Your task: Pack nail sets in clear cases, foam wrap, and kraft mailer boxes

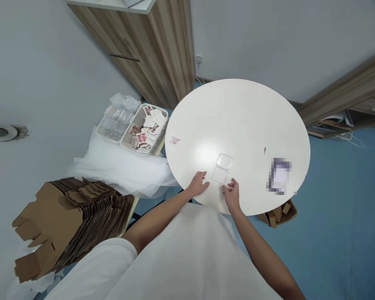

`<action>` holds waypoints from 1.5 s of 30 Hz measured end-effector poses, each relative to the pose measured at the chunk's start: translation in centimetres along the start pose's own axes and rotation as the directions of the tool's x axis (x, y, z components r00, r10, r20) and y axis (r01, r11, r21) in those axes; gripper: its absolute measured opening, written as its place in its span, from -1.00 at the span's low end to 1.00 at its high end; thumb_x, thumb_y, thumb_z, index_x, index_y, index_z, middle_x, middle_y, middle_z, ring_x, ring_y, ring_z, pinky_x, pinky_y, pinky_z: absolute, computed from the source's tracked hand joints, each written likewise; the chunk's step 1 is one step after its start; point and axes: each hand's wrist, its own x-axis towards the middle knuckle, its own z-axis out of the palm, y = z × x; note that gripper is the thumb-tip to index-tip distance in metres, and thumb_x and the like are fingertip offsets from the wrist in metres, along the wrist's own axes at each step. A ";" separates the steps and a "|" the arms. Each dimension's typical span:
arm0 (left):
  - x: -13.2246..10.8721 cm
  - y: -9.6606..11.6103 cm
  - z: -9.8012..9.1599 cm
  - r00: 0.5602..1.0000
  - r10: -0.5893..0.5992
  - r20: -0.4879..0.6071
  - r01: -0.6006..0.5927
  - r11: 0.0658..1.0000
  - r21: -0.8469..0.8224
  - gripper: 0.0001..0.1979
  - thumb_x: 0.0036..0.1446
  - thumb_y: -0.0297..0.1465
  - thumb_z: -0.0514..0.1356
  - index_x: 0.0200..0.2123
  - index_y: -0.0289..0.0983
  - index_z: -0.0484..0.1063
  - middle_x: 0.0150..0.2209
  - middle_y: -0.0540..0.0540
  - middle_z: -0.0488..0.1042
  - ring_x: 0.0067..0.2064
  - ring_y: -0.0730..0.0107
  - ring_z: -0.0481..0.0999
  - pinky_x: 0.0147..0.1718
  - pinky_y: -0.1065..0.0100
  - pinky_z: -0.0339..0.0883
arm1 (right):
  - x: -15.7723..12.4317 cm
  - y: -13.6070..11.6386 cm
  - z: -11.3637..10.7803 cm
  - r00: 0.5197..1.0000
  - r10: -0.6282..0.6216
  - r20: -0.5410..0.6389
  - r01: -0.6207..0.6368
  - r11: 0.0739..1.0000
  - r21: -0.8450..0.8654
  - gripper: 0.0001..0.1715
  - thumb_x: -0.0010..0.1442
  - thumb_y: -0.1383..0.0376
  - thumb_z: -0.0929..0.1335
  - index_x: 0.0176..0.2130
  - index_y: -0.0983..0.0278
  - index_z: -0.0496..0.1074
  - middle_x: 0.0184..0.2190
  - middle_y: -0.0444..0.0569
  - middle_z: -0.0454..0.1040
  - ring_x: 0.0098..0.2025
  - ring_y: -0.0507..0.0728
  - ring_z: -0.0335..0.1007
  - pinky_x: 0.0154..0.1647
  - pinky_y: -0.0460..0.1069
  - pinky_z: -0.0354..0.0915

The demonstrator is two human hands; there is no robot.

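On the round white table [246,121] lies a clear plastic clamshell box [220,174], opened flat into two halves. My left hand [199,184] is just left of it, fingers apart and holding nothing. To the right of the box's near half is my right hand [232,195], thumb and fingers spread with a gap between them. It is very near the box edge; whether a fingertip touches it I cannot tell. A small clear piece with pink markings [175,141] lies by the table's left edge.
Left of the table, one basket [157,146] holds printed cards and another [108,135] clear plastic boxes. White sheeting [134,166] and stacked flat cardboard boxes [62,212] sit nearer me. A blurred purple-white item [279,176] lies on the table's right. A cardboard box [282,214] is below.
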 end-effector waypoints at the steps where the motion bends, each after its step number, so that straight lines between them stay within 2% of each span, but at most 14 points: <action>1: -0.1 -0.3 -1.1 1.000 0.023 -0.020 -0.023 1.000 0.004 -0.55 0.00 -0.40 0.14 0.02 -0.22 0.23 -0.06 -0.15 0.25 -0.09 0.33 0.33 -0.18 0.30 0.30 | -0.2 -0.4 0.3 1.000 -0.013 -0.012 0.013 1.000 -0.002 -0.23 0.00 0.09 0.26 0.15 0.16 -0.05 -0.11 0.00 0.17 -0.32 0.06 0.28 -0.26 -0.01 0.33; 5: 0.3 -1.7 -7.4 0.990 0.087 -0.110 -0.076 0.992 0.100 -0.64 0.03 -0.43 0.10 -0.05 -0.22 0.28 -0.09 -0.12 0.29 -0.13 0.35 0.34 -0.20 0.29 0.31 | -0.7 -3.1 3.0 0.995 -0.096 0.007 0.096 0.995 -0.007 -0.26 0.01 0.09 0.26 0.14 0.12 -0.05 -0.15 -0.03 0.17 -0.36 0.04 0.25 -0.32 -0.02 0.32; 10: 3.2 -3.5 -15.7 0.973 0.135 -0.186 -0.095 0.973 0.211 -0.65 0.04 -0.40 0.09 -0.06 -0.29 0.27 -0.09 -0.16 0.27 -0.13 0.31 0.35 -0.19 0.30 0.30 | 0.4 -7.0 9.5 0.982 -0.107 0.158 0.125 0.986 -0.108 -0.27 -0.02 0.11 0.27 0.12 0.15 0.02 -0.14 -0.03 0.20 -0.35 0.05 0.26 -0.31 -0.01 0.30; 12: 4.6 -3.9 -18.1 0.970 0.116 -0.215 -0.061 0.968 0.245 -0.62 0.01 -0.41 0.11 -0.04 -0.31 0.25 -0.09 -0.18 0.25 -0.15 0.30 0.36 -0.18 0.29 0.28 | 1.1 -8.2 12.0 0.971 -0.125 0.203 0.160 0.974 -0.163 -0.28 -0.04 0.11 0.29 0.10 0.17 0.06 -0.12 -0.01 0.21 -0.28 0.09 0.27 -0.24 0.02 0.29; 15: 6.6 -3.8 -20.2 0.976 0.100 -0.193 -0.039 0.953 0.299 -0.53 -0.01 -0.44 0.15 0.02 -0.28 0.18 -0.05 -0.17 0.23 -0.13 0.31 0.36 -0.13 0.30 0.24 | 2.5 -9.7 15.0 0.952 -0.195 0.236 0.256 0.931 -0.262 -0.29 -0.06 0.15 0.31 0.09 0.18 0.10 -0.06 0.03 0.19 -0.13 0.15 0.24 -0.11 0.06 0.24; 19: 8.9 -2.9 -21.2 0.987 0.079 -0.138 -0.017 0.916 0.402 -0.42 -0.06 -0.49 0.19 0.06 -0.30 0.10 -0.04 -0.21 0.20 -0.07 0.23 0.32 -0.14 0.32 0.21 | 4.5 -12.0 17.6 0.917 -0.294 0.268 0.385 0.826 -0.412 -0.29 -0.06 0.23 0.32 0.09 0.19 0.09 0.01 0.05 0.13 0.03 0.20 0.12 0.04 0.13 0.11; 23: 11.0 -2.5 -21.6 0.993 0.071 -0.090 -0.025 0.901 0.432 -0.36 -0.12 -0.57 0.22 0.08 -0.36 0.08 -0.07 -0.26 0.19 -0.11 0.18 0.34 -0.19 0.34 0.20 | 6.5 -14.4 19.7 0.885 -0.365 0.290 0.464 0.750 -0.471 -0.26 -0.06 0.26 0.34 0.11 0.20 0.07 0.02 0.07 0.11 0.07 0.23 0.07 0.06 0.13 0.08; 29: 12.6 -2.8 -22.0 0.998 0.050 -0.024 -0.035 0.904 0.426 -0.26 -0.12 -0.63 0.19 0.16 -0.29 0.01 -0.05 -0.25 0.17 -0.18 0.20 0.38 -0.26 0.34 0.20 | 8.5 -15.6 22.3 0.899 -0.359 0.251 0.438 0.727 -0.530 -0.23 -0.07 0.30 0.36 0.11 0.17 0.06 -0.03 0.06 0.13 0.04 0.26 0.06 -0.04 0.13 0.14; 33: 12.7 -3.1 -22.2 0.998 0.068 0.005 -0.063 0.896 0.439 -0.31 -0.11 -0.63 0.17 0.13 -0.23 0.07 -0.07 -0.20 0.19 -0.19 0.24 0.38 -0.26 0.35 0.21 | 9.0 -15.4 22.8 0.908 -0.354 0.224 0.418 0.717 -0.558 -0.26 -0.07 0.34 0.35 0.10 0.16 0.08 -0.08 0.05 0.15 0.00 0.25 0.09 -0.08 0.11 0.15; 39: 12.5 -3.9 -22.2 0.989 0.145 -0.008 -0.129 0.907 0.401 -0.37 -0.11 -0.64 0.14 0.08 -0.22 0.11 -0.10 -0.16 0.22 -0.09 0.25 0.33 -0.14 0.31 0.20 | 8.7 -15.5 23.0 0.917 -0.355 0.184 0.392 0.712 -0.583 -0.31 -0.07 0.37 0.35 0.06 0.17 0.14 -0.09 0.05 0.18 -0.03 0.25 0.13 -0.10 0.10 0.16; 45: 11.9 -3.9 -22.3 0.980 0.199 -0.014 -0.177 0.899 0.401 -0.39 -0.07 -0.59 0.13 0.09 -0.24 0.08 -0.13 -0.15 0.25 -0.10 0.24 0.32 -0.16 0.25 0.25 | 8.2 -15.3 22.7 0.876 -0.403 0.265 0.479 0.668 -0.569 -0.34 0.01 0.37 0.30 0.11 0.19 0.09 -0.10 0.03 0.25 -0.09 0.20 0.21 -0.11 0.11 0.19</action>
